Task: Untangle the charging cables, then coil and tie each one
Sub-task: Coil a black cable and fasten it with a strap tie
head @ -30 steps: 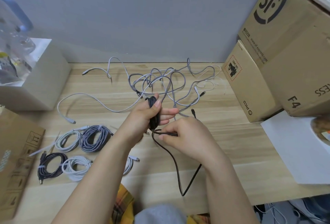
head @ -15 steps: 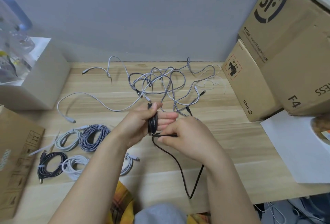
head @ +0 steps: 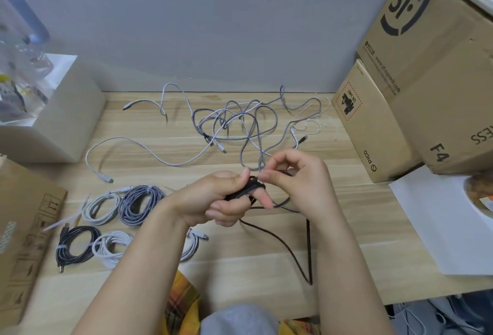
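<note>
A slack loop of black cable [head: 292, 250] trails over the bench [head: 266, 281] edge, nearest the person. Above it, the left hand [head: 213, 201] curls round the coiled part of that cable, its grip clamped on the bundle. The right hand [head: 296, 182] pinches the cable just beside the coil, though blur hides exactly where. Tied coils [head: 112, 225] lie to the left. Farther back, the tangle [head: 240, 126] of grey and white cables sprawls near the boxes [head: 413, 89].

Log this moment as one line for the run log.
step: coiling black cable | left hand: grips coil | right hand: pinches cable | tied coils: front left | tangle: rear
</note>
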